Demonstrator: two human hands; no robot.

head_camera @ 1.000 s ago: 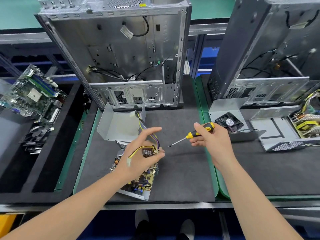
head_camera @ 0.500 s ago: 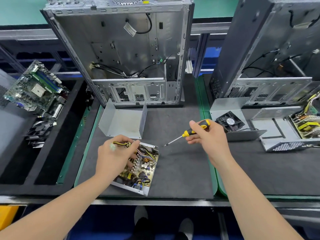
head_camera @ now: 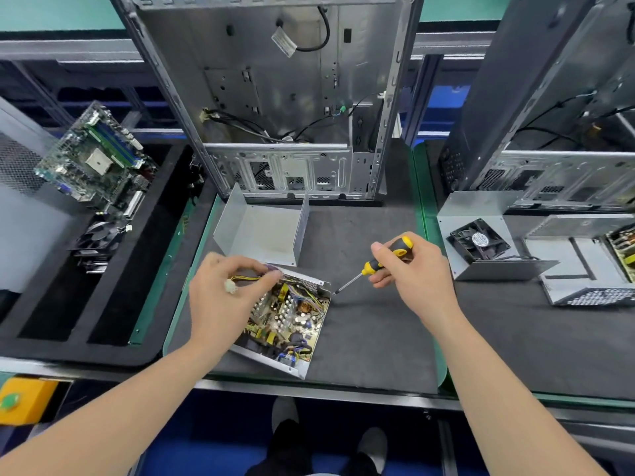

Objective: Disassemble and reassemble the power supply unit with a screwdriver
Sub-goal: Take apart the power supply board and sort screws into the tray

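Observation:
The opened power supply base (head_camera: 288, 321) lies on the dark mat near the front edge, its circuit board exposed. My left hand (head_camera: 220, 304) covers its left side and pinches the yellow and black cable bundle (head_camera: 245, 269), whose white connector (head_camera: 230, 287) hangs by my palm. My right hand (head_camera: 409, 273) grips the yellow and black screwdriver (head_camera: 381, 261), its tip pointing down-left, close to the base's upper right corner. The bent metal cover (head_camera: 264, 231) stands just behind the base.
An open computer case (head_camera: 275, 97) stands behind the mat. A motherboard (head_camera: 92, 156) and a fan (head_camera: 99, 235) lie in the black tray on the left. A second dismantled supply with a fan (head_camera: 479, 243) and another case (head_camera: 549, 97) fill the right.
My left hand has brought the cable bundle down from above the mat onto the supply base's left side. My right hand with the screwdriver has stayed nearly still, tip closer to the base.

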